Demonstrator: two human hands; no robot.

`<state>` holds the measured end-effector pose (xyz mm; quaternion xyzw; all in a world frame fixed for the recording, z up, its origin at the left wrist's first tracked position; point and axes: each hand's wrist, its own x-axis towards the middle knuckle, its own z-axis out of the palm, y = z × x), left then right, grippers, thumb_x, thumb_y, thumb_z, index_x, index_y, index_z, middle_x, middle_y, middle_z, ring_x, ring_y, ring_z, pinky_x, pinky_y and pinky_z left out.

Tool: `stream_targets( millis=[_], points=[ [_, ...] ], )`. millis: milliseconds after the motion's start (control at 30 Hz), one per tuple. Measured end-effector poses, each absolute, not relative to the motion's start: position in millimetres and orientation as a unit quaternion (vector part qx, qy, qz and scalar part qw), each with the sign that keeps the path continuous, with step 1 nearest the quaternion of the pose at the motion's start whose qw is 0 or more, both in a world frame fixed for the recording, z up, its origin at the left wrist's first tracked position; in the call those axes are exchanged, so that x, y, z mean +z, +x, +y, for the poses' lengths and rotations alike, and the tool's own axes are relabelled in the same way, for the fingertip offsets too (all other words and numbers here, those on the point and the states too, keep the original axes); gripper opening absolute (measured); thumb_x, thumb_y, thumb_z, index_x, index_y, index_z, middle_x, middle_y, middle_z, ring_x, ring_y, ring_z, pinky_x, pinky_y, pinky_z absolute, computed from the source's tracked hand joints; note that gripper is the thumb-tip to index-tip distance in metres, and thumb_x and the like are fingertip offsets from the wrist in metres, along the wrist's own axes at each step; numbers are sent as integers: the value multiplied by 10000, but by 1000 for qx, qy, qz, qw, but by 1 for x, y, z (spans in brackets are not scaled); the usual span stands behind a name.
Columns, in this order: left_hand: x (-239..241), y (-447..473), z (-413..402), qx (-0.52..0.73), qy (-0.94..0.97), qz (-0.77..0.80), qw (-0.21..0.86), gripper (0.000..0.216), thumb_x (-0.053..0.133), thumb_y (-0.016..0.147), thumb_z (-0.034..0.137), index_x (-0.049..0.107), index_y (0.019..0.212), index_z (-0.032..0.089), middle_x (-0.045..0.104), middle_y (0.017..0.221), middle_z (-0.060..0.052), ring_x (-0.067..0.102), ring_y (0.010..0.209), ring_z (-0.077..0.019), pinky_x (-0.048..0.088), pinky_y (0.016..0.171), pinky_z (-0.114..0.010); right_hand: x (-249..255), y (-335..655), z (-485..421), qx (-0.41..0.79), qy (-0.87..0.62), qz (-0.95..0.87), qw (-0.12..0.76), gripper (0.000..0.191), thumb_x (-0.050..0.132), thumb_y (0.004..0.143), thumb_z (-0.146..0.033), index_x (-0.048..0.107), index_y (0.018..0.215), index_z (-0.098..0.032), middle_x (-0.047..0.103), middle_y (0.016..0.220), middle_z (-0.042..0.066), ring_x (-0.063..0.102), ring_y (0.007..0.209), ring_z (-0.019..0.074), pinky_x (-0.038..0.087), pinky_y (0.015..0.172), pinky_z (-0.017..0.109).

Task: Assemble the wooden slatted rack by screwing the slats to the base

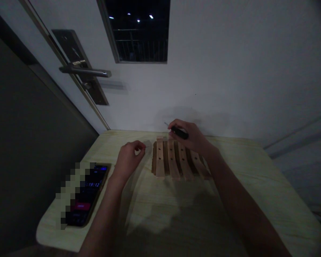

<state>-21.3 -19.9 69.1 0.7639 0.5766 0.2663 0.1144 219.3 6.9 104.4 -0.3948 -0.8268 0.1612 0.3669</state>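
Observation:
My right hand (189, 135) is closed round a screwdriver (179, 133) with a black handle, its thin metal shaft pointing up and left. It is over the far part of several pale strips (159, 162), each with dark round spots like holes, laid side by side across a brown, rough-edged board (154, 157). My left hand (130, 157) is to the left of the board, thumb and forefinger pinched together. Something tiny and thin seems to stick out from its fingertips, too small to name. My right hand and forearm cover part of the rightmost strips.
A phone (95, 194) with a lit screen lies at the left of the pale wooden table (149, 221). Behind the table's far edge stands a white door (216, 71) with a metal handle (91, 72) and a dark window (141, 39).

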Motion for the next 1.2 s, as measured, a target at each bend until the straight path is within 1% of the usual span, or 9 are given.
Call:
stream_targets(
  millis=[133,267,367,467,567,667,833,1000,1200],
  points=[
    [80,5,-21,302,794,510,134,148,560,773,172,679,859,191,696,844,-34,611,792,-177,480,759,-316,108,220,4,154,-397,-823,377,128,536,817,-234,560,932,-185,600,798,12,543,725,125,398,690,254],
    [76,12,-18,273,815,494,135,173,543,808,156,688,897,186,679,873,-57,613,823,-191,478,779,-329,108,221,4,154,-396,-824,375,142,531,831,-260,564,949,-188,615,810,16,553,732,128,401,690,252],
    [69,12,-17,273,821,486,125,196,498,846,165,673,933,176,659,867,-66,609,789,-180,483,738,-306,108,222,5,157,-396,-824,374,150,533,832,-274,563,954,-192,618,817,16,553,728,128,401,684,251],
    [63,13,-18,316,807,485,119,175,515,847,180,641,968,184,667,891,-50,603,780,-164,486,744,-294,108,223,5,157,-396,-823,375,148,526,838,-291,562,947,-198,616,822,15,551,732,129,400,682,251],
    [60,14,-20,354,791,482,126,122,547,830,179,623,924,185,672,887,-32,602,784,-152,490,746,-284,108,223,5,155,-394,-824,377,152,518,842,-296,563,951,-200,620,837,18,553,746,132,403,697,256],
    [58,13,-20,359,801,462,128,102,542,830,163,632,872,182,667,869,-34,605,818,-160,491,755,-292,108,223,5,153,-391,-826,376,152,512,846,-298,565,947,-198,625,850,22,556,753,133,405,705,258],
    [51,12,-16,354,815,442,124,159,514,855,182,660,917,188,671,918,-46,605,870,-167,488,782,-295,109,221,2,153,-395,-821,382,159,527,834,-283,553,965,-197,621,825,16,562,737,133,401,689,252],
    [47,12,-15,347,809,457,128,167,546,839,179,634,980,186,672,921,-42,603,837,-159,488,774,-292,112,219,0,163,-402,-816,382,222,556,807,-278,497,1007,-204,623,768,1,573,708,139,398,662,254],
    [46,14,-14,344,811,453,134,123,556,831,169,638,922,187,667,890,-37,597,819,-156,483,759,-291,113,218,-1,164,-409,-816,375,195,560,799,-263,500,973,-198,618,752,-1,564,683,131,395,644,254]
  ],
)
